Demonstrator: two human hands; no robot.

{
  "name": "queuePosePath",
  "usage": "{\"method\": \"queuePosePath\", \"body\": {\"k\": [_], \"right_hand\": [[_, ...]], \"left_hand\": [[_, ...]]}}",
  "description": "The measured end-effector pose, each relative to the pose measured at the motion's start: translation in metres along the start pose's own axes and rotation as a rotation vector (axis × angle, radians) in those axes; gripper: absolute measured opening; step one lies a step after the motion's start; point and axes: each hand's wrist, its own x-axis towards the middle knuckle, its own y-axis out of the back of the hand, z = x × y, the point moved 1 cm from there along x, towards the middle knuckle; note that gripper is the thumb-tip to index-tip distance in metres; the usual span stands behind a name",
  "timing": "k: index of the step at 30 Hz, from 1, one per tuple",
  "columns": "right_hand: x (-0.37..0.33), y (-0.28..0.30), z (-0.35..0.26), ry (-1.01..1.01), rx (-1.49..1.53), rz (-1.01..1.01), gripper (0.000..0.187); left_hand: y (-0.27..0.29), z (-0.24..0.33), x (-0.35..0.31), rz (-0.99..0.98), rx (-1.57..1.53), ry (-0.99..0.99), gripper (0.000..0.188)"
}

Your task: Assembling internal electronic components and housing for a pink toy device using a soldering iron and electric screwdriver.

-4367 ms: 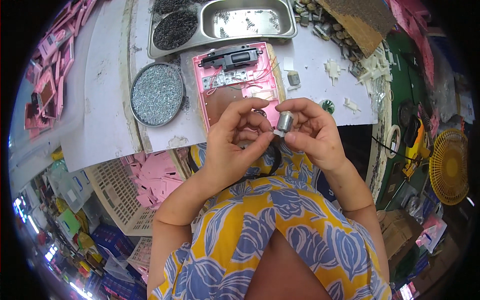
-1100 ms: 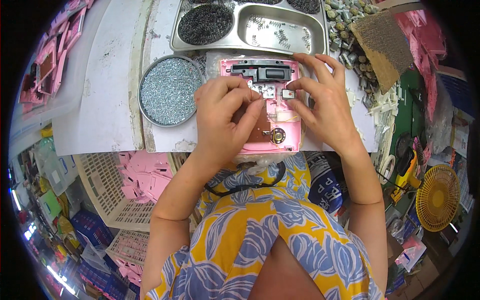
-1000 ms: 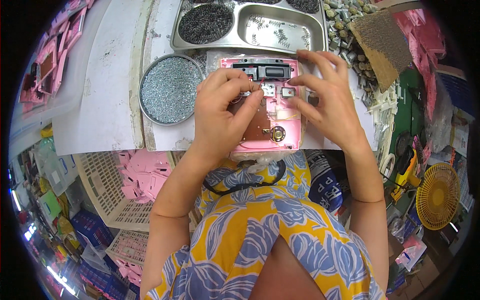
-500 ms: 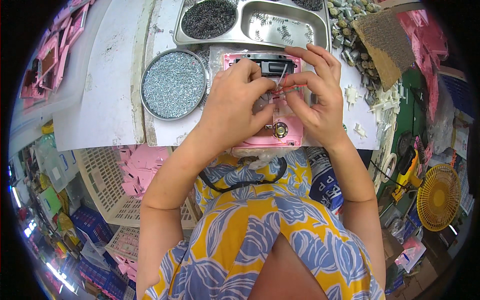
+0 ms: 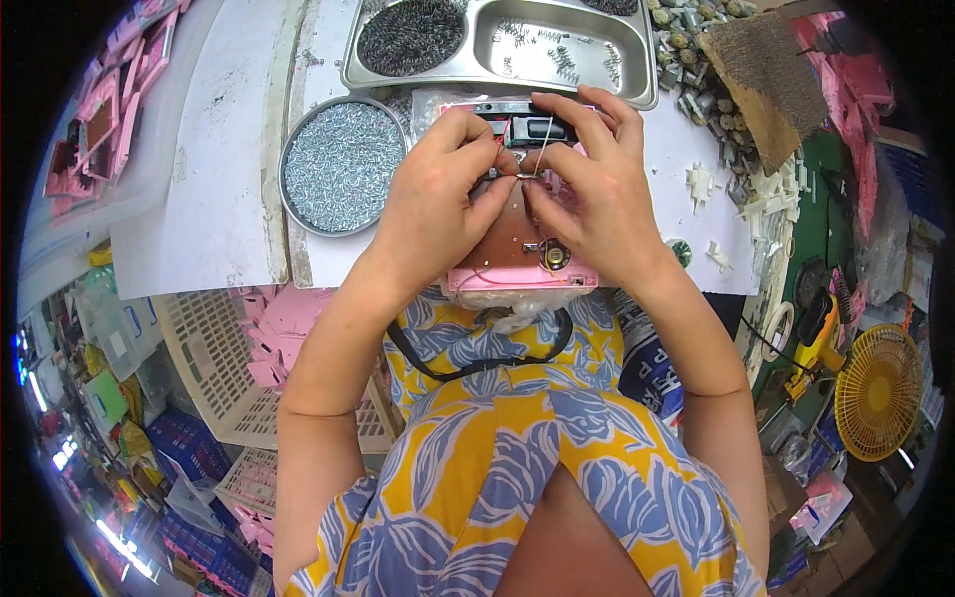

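Note:
A pink plastic case (image 5: 517,279) lies open on the white table edge in front of me, with a brown circuit board (image 5: 509,239) and a small round metal part (image 5: 553,257) inside. My left hand (image 5: 438,214) and my right hand (image 5: 597,199) meet above the board. Their fingertips pinch thin wires (image 5: 532,174) near the case's black top section (image 5: 517,111). Most of the case's upper half is hidden under both hands.
A round tin of silver screws (image 5: 343,164) stands left of the case. A steel compartment tray (image 5: 497,45) with dark springs and small parts sits behind it. White plastic bits (image 5: 736,199) lie at right. A white basket of pink parts (image 5: 239,358) is below left; a yellow fan (image 5: 880,393) at right.
Earlier both hands held a small metal cylinder up near my chest. They then moved onto the pink case and now pinch wires at its upper part, closer together than half a second ago.

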Motion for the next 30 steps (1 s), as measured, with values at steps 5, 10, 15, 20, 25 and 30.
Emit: {"method": "queuePosePath", "body": {"k": [5,10,15,20,25,30], "right_hand": [[0.002,-0.005,0.003,0.033,0.003,0.017,0.016],[-0.002,-0.004,0.007,0.019,0.014,0.035,0.018],[-0.002,-0.004,0.005,0.034,0.005,0.026,0.018],[-0.005,-0.001,0.007,0.055,0.024,0.058,0.017],[-0.009,0.004,0.007,0.081,-0.025,0.095,0.019],[-0.012,0.008,0.004,0.063,-0.045,0.072,0.021]], "left_hand": [[0.001,-0.001,0.0,0.02,0.006,-0.027,0.014],[0.001,-0.001,-0.002,-0.007,-0.021,0.018,0.015],[0.002,0.0,-0.008,0.011,-0.001,-0.182,0.013],[0.005,0.005,-0.04,0.172,0.297,-0.088,0.01],[-0.008,0.022,-0.034,0.466,0.32,-0.035,0.039],[-0.021,0.043,-0.021,0.132,-0.16,0.153,0.038]]}}
